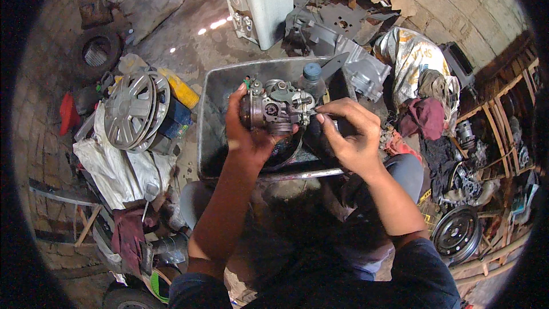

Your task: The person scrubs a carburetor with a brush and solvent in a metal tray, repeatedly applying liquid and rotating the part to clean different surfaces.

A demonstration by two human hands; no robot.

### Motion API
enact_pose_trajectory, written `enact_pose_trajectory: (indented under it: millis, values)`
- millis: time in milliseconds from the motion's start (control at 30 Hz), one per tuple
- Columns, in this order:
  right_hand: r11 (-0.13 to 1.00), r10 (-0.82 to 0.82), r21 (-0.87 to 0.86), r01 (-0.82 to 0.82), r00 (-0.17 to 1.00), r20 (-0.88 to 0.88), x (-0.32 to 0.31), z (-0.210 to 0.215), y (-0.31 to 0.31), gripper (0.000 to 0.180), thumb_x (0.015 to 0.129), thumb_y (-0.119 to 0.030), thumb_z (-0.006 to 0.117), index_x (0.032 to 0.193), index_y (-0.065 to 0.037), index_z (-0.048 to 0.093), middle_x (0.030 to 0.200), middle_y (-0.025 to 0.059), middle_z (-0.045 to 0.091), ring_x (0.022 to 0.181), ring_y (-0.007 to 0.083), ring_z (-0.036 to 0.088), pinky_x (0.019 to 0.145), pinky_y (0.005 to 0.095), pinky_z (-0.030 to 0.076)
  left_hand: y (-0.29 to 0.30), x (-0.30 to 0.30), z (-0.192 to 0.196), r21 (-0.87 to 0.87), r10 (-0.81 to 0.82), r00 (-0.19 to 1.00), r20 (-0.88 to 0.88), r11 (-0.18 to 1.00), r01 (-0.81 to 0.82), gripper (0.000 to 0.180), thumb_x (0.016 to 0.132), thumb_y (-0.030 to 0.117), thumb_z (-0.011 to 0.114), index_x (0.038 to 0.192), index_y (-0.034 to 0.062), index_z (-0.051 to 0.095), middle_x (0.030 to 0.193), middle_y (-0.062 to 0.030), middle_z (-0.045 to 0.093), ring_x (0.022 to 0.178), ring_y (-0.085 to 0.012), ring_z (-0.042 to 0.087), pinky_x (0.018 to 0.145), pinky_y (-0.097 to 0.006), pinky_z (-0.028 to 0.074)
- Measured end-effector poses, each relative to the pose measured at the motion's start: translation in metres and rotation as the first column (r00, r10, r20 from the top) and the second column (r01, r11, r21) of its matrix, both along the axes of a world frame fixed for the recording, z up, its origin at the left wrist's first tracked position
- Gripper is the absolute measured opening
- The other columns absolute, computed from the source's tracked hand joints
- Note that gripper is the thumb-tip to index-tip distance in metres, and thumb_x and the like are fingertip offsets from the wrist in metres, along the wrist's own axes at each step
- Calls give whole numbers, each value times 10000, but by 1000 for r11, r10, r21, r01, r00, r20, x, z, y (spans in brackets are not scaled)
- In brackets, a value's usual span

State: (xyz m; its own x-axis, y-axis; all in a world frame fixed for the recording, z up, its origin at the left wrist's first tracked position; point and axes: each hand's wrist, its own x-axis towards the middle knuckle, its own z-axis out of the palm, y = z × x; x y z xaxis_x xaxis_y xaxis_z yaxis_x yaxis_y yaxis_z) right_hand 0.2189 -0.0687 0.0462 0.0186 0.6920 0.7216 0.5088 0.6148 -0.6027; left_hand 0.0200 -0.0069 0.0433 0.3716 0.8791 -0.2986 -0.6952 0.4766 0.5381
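Observation:
A metal carburetor (277, 107) is held up over a grey rectangular tub (209, 103). My left hand (245, 137) wraps round its left end and underside, the thumb up along the side. At the carburetor's right end, my right hand (355, 137) has thumb and forefinger pinched together by its small fittings. Whatever lies between those fingertips is too small to make out. Behind the carburetor, a clear plastic bottle with a blue cap (312, 74) stands in the tub. The tub's bottom is dark and partly hidden by my hands.
Beyond the tub stands a white plastic container (260, 8) with a blue lid. Grey metal housings (363, 66) lie at its right. Wheel covers (130, 111) are stacked on the left, near a tyre (97, 48). A sack (409, 51), maroon cloth (423, 118) and black wheel rim (456, 234) lie right.

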Motion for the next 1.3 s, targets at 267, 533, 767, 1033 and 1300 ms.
enact_pose_trajectory:
  millis: [267,533,767,1033,1300]
  values:
    - [977,-106,195,87,990,89,-5,-3,3,215,767,68,776,969,5,735,894,138,700,804,291,693,728,380,554,-1,-1,-4,-57,-69,998,12,996,69,589,915,594,561,1250,116,643,1169,-132,706,1052,-347,690,812,-595,571]
    - [967,-157,229,111,968,195,-4,-8,2,260,740,72,785,987,19,721,900,138,687,790,306,683,720,389,557,-3,5,-5,-53,-64,998,-16,997,63,583,911,582,582,1314,161,604,1274,-141,663,1181,-358,632,910,-624,545]
    - [969,-158,216,116,968,192,-4,-9,5,250,751,92,768,988,36,714,896,152,683,792,307,682,719,386,554,-3,3,-2,-74,-44,998,-38,996,41,621,894,573,616,1350,154,573,1295,-145,658,1189,-358,636,928,-594,555]
    - [975,-111,213,71,977,180,-4,-13,6,271,746,105,772,1001,39,710,880,151,672,790,311,675,719,395,554,2,1,-3,-83,-60,995,-82,995,53,598,888,594,614,1292,152,624,1273,-140,664,1166,-358,643,905,-601,555]
    - [979,-78,202,37,977,197,-8,-13,1,247,756,131,752,986,48,717,876,153,681,785,299,677,714,369,548,2,0,-4,-57,-59,998,-29,997,57,551,932,571,553,1255,132,633,1193,-127,701,1067,-346,692,885,-612,550]
